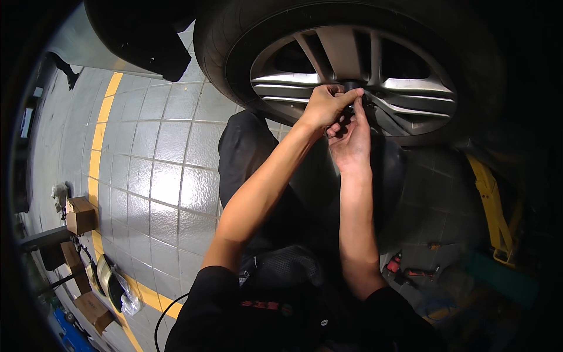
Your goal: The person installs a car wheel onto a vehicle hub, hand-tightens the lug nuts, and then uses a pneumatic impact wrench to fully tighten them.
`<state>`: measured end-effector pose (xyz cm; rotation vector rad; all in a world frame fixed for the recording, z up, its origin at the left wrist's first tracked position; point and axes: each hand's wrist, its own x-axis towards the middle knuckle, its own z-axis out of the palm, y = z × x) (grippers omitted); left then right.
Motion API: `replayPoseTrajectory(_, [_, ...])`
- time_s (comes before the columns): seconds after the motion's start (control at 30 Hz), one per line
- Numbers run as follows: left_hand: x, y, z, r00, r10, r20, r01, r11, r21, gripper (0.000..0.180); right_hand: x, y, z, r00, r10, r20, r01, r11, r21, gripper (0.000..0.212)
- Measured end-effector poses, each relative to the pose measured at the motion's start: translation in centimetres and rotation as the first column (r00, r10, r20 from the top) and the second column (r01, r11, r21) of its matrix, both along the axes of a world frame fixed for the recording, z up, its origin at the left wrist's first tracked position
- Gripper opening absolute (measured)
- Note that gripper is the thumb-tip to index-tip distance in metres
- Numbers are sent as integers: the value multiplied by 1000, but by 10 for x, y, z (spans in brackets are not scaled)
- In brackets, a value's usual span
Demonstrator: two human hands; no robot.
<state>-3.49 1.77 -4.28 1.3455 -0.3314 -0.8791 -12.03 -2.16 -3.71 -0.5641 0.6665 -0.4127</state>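
Both curled, left hand (322, 109) and right hand (352, 141) (grip can't be told) could get scraped on that alloy wheel (339, 53) by slipping.

The person has two bare hands, one left hand (322, 110) and one right hand (352, 141), two bare forearms (356, 217) and two black sleeves (208, 305). There is one wheel (340, 54) with one tyre (214, 61). At least three cardboard boxes (82, 215) show, along with two yellow floor stripes (101, 126), one yellow metal stand (491, 202), one black cable (158, 328) and two partly red items (394, 262). Other objects are too dim to count.
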Motion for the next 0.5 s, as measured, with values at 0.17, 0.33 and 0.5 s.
replayPoseTrajectory(0.17, [10,17,18,923,-247,-293,199,963,-184,43,1,-1,-3,984,87,156,-116,975,190,38])
replayPoseTrajectory(0.33, [8,8,-23,999,1,41,3,996,-94,37,-5,12,-4,993,72,89,-78,995,62,40])
replayPoseTrajectory(0.5, [10,-7,-43,998,-52,-45,41,975,-218,35,-6,-15,-48,960,114,255,-134,989,65,36])
